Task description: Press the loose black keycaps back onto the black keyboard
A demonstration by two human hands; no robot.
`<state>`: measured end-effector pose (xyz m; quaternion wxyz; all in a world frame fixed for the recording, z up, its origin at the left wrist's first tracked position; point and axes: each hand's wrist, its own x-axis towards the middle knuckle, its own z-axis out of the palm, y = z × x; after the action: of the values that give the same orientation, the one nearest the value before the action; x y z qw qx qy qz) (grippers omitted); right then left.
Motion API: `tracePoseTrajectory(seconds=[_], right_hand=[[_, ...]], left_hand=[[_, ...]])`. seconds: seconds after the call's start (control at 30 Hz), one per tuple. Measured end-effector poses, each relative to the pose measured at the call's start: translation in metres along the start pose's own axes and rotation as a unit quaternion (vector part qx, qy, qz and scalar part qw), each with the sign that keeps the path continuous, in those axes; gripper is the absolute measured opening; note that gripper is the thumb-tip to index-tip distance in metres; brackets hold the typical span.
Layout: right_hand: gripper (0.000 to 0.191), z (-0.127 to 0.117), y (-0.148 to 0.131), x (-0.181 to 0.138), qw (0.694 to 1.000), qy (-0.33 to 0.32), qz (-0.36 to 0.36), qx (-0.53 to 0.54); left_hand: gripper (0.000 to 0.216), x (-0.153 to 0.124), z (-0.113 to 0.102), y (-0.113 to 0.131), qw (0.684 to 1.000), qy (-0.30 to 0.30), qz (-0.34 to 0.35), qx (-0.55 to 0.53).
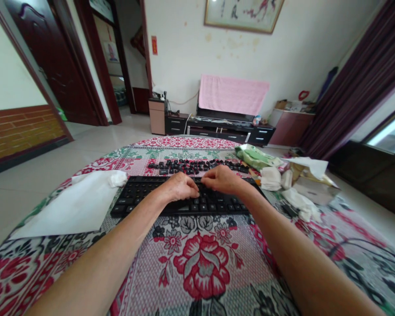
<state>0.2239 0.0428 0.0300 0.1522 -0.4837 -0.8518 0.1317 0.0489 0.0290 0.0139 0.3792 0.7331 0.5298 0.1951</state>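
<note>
A black computer keyboard point(131, 196) lies flat on the table, with keys on part of it and bare key sockets along its upper left. My left hand point(181, 186) rests over its middle, fingers bent and pressed together at the keys. Just right of it, my right hand point(223, 179) has thumb and fingers pinched near the keyboard's upper edge. Whatever is between the fingertips of either hand is hidden or too small to name. Many loose black keycaps point(174, 166) are scattered in a band behind the keyboard.
White paper point(66, 204) with a crumpled tissue point(117, 178) lies at left. On the right are a green packet point(258, 156), crumpled tissues point(303, 205) and a tissue box point(316, 188). A dark cable point(365, 241) crosses the flowered tablecloth point(200, 267).
</note>
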Motion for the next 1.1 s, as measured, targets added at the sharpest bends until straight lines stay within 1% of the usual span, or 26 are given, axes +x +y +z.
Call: tracePoseTrajectory(seconds=[0.03,0.07,0.1,0.13,0.2,0.33,0.4,0.5,0.6,0.7,0.8,0.9,1.0,1.1], right_hand=[[0.025,0.002,0.003,0.005,0.998,0.051,0.013,-0.027],[0.025,0.004,0.006,0.012,0.995,0.088,0.021,-0.052],[0.026,0.006,0.008,0.018,0.991,0.109,0.028,-0.073],[0.027,0.008,0.01,0.024,0.989,0.114,0.036,-0.092],[0.028,0.012,0.012,0.035,0.985,0.106,0.061,-0.118],[0.03,0.016,0.009,0.049,0.978,0.07,0.139,-0.138],[0.034,0.015,0.005,0.052,0.973,0.056,0.177,-0.139],[0.041,0.015,0.002,0.056,0.964,0.05,0.218,-0.145],[0.044,0.017,0.004,0.06,0.961,0.039,0.23,-0.147],[0.044,0.019,0.009,0.065,0.962,0.032,0.23,-0.146],[0.037,0.017,0.011,0.067,0.963,0.034,0.229,-0.137],[0.03,0.01,0.009,0.059,0.971,0.042,0.224,-0.077],[0.03,0.005,0.004,0.043,0.98,0.034,0.184,0.072],[0.03,0.002,-0.003,0.027,0.972,0.006,0.128,0.2]], left_hand=[[0.02,-0.001,0.0,0.0,1.0,-0.001,-0.005,-0.009],[0.02,-0.001,-0.001,0.001,1.0,0.0,-0.007,-0.019],[0.018,-0.002,-0.001,0.002,1.0,0.004,-0.007,-0.03],[0.017,-0.002,-0.002,0.002,0.999,0.012,-0.006,-0.041],[0.016,-0.002,-0.005,0.003,0.997,0.047,-0.011,-0.06],[0.02,0.0,-0.015,0.001,0.981,0.166,-0.02,-0.095],[0.021,0.002,-0.018,-0.001,0.973,0.205,-0.019,-0.109],[0.022,0.005,-0.02,-0.005,0.969,0.219,-0.02,-0.113],[0.022,0.006,-0.018,-0.007,0.97,0.22,-0.013,-0.101],[0.022,0.006,-0.017,-0.008,0.971,0.222,-0.014,-0.092],[0.022,0.008,-0.017,-0.01,0.971,0.222,-0.012,-0.084],[0.022,0.011,-0.016,-0.014,0.971,0.231,0.03,-0.058],[0.025,0.012,-0.014,-0.014,0.964,0.247,0.099,-0.003],[0.027,0.01,-0.012,-0.012,0.959,0.237,0.153,0.037]])
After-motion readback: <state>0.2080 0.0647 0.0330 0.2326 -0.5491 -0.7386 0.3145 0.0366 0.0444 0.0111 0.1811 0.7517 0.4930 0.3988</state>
